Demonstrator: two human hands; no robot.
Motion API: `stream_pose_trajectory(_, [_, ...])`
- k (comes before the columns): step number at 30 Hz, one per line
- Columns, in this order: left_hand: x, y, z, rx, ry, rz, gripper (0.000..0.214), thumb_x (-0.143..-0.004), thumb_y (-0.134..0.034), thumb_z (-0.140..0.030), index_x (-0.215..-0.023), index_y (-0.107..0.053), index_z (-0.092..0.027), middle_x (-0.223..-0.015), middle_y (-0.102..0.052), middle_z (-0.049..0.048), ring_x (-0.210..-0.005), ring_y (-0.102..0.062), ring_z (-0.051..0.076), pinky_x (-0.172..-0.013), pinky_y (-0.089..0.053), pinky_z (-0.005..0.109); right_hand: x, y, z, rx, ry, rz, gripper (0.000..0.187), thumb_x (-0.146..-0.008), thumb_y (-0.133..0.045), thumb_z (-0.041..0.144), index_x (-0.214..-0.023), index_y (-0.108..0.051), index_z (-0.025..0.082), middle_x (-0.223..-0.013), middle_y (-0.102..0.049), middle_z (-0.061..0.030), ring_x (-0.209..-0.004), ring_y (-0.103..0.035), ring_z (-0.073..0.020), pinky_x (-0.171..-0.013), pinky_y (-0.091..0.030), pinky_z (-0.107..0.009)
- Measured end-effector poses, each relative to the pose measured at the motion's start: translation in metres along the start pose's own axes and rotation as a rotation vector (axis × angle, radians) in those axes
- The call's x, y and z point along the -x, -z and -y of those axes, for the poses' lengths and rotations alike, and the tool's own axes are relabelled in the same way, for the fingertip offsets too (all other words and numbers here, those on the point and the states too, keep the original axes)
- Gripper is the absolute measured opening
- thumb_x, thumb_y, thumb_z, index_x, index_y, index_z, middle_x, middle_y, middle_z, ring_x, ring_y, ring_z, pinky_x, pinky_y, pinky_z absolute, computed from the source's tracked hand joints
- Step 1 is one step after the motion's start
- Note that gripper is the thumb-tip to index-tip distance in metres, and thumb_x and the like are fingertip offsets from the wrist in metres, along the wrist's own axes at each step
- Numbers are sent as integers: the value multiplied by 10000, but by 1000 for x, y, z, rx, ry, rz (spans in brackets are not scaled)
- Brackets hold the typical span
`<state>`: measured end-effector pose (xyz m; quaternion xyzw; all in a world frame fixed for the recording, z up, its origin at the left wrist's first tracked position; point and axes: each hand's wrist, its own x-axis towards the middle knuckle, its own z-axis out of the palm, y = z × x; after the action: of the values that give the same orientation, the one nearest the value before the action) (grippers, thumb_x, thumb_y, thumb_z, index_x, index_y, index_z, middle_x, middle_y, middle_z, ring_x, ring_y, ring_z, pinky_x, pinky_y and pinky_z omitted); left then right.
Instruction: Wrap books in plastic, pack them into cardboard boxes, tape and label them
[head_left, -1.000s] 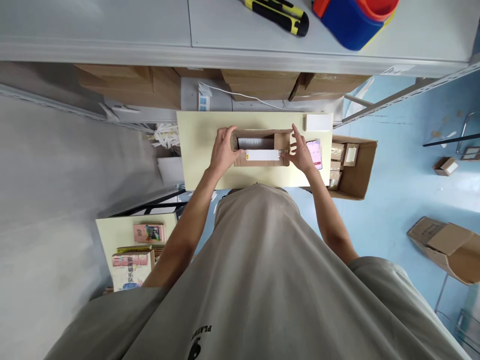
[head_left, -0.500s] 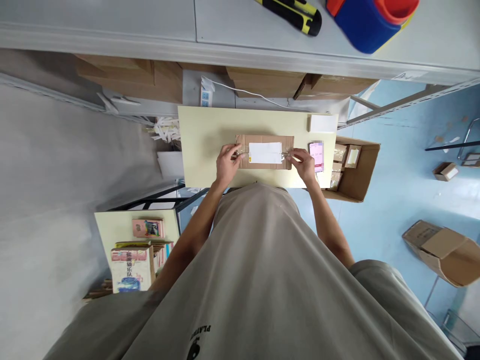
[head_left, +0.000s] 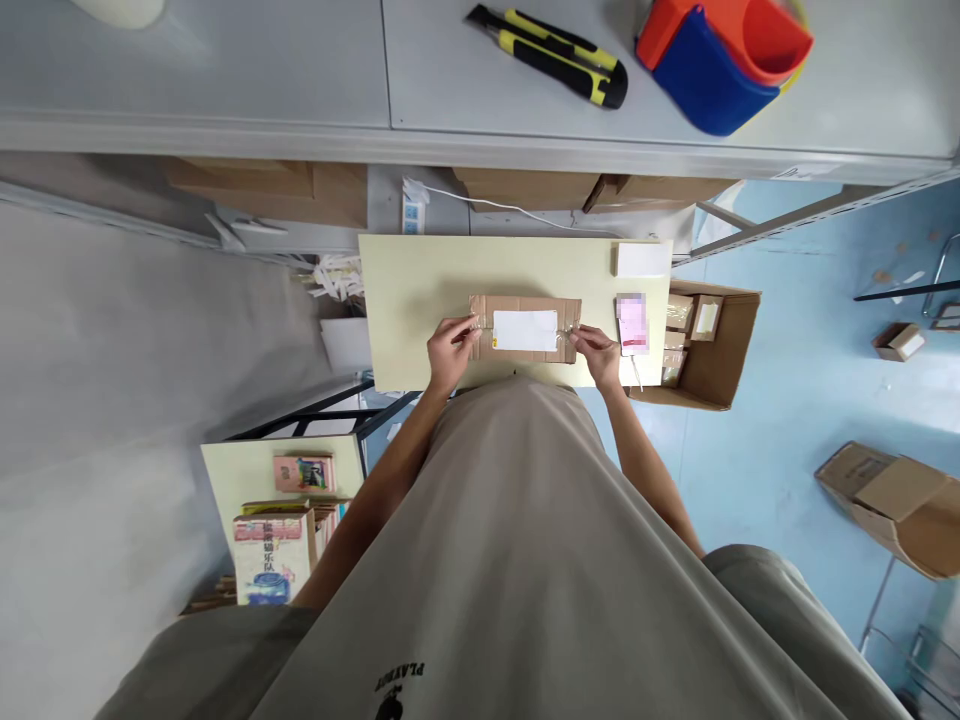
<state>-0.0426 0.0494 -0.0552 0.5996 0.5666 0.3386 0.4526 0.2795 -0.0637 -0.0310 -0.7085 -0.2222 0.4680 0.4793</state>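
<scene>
A flat brown cardboard box (head_left: 525, 305) with a white label lies closed on a pale yellow table (head_left: 412, 290). My left hand (head_left: 450, 350) grips the box's left end with curled fingers. My right hand (head_left: 600, 355) grips its right end the same way. A pink-screened phone (head_left: 631, 323) lies on the table just right of the box, and a small white box (head_left: 642, 259) sits at the table's far right corner.
A grey shelf (head_left: 300, 70) above carries a yellow-and-black utility knife (head_left: 547, 55) and a blue-and-red tape dispenser (head_left: 720, 60). An open carton of small parcels (head_left: 712, 345) stands right of the table, another carton (head_left: 892, 505) lies on the blue floor, and books (head_left: 274, 540) are stacked at lower left.
The box's flaps, open a second ago, are now folded shut with the label on top. Both hands have shifted from the flaps to the ends of the box.
</scene>
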Motion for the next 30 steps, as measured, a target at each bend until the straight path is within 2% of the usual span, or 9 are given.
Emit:
stream_pose_trajectory(5, [1,-4,-2,46,37,-31,571,-1009,-811,-750,-1199,-897,-218,-1215,-845,135,-1107,-834,247,-982,-725,397,-2,-6,-3,-99,-132,-59,660,-559,-1080,756,-921,-902,234,-1264,-876,-121,-1207,-803,-331,-1089,-705,-536])
stream_pose_trajectory(9, [0,-2,-9,-17,74,-19,409,-1044,-779,-579,-1196,-863,-208,-1225,-840,118,-1064,-833,214,-994,-721,393,-2,-7,-1,-114,-181,-48,723,-498,-1075,775,-893,-828,221,-1203,-874,-113,-1092,-787,-282,-1077,-681,-513])
stream_pose_trajectory(12, [-5,0,-23,-169,49,-4,208,-1033,-767,-395,-1136,-837,-229,-1231,-813,112,-1054,-822,230,-988,-730,435,-2,-1,3,-48,-132,27,763,-543,-1033,847,-919,-795,228,-1202,-862,-120,-1099,-794,-283,-1091,-673,-519])
stream_pose_trajectory(16, [-26,-6,-68,-371,-120,-31,94,-996,-790,-251,-1086,-814,-260,-1354,-784,149,-1413,-727,356,-1253,-626,609,-13,18,30,95,49,84,847,-618,-939,994,-976,-733,254,-1150,-854,-143,-1154,-816,-339,-1112,-683,-575])
stream_pose_trajectory(18, [-44,-16,-103,-351,-224,-2,142,-1034,-750,-225,-1156,-817,-251,-1425,-776,159,-1460,-706,362,-1336,-557,626,-27,30,62,197,236,39,827,-763,-847,1023,-1066,-740,261,-1228,-847,-164,-1221,-810,-359,-1127,-687,-589])
stream_pose_trajectory(21, [-78,-43,-163,-295,-398,57,240,-1112,-691,-267,-1323,-805,-248,-1477,-780,142,-1450,-720,339,-1346,-558,582,-52,49,137,409,602,-57,688,-1040,-661,925,-1240,-782,278,-1345,-814,-159,-1329,-773,-364,-1197,-663,-588])
stream_pose_trajectory(25, [-127,-89,-236,-186,-643,75,348,-1192,-663,-427,-1489,-743,-263,-1516,-764,124,-1517,-696,339,-1361,-552,561,-96,63,249,585,939,-182,599,-1194,-541,778,-1318,-798,251,-1348,-785,-135,-1311,-755,-333,-1227,-644,-586])
stream_pose_trajectory(27, [-146,-113,-263,-158,-735,85,399,-1211,-640,-496,-1539,-711,-278,-1529,-749,113,-1556,-680,352,-1370,-541,586,-123,62,289,638,1036,-194,595,-1195,-551,778,-1325,-792,250,-1398,-763,-119,-1336,-744,-310,-1225,-657,-544])
stream_pose_trajectory(30, [-162,-141,-290,-159,-816,87,418,-1263,-507,-532,-1571,-681,-309,-1518,-729,78,-1565,-689,344,-1351,-548,630,-162,51,319,740,995,-137,622,-1185,-615,750,-1318,-780,165,-1417,-756,-169,-1320,-759,-298,-1236,-643,-477])
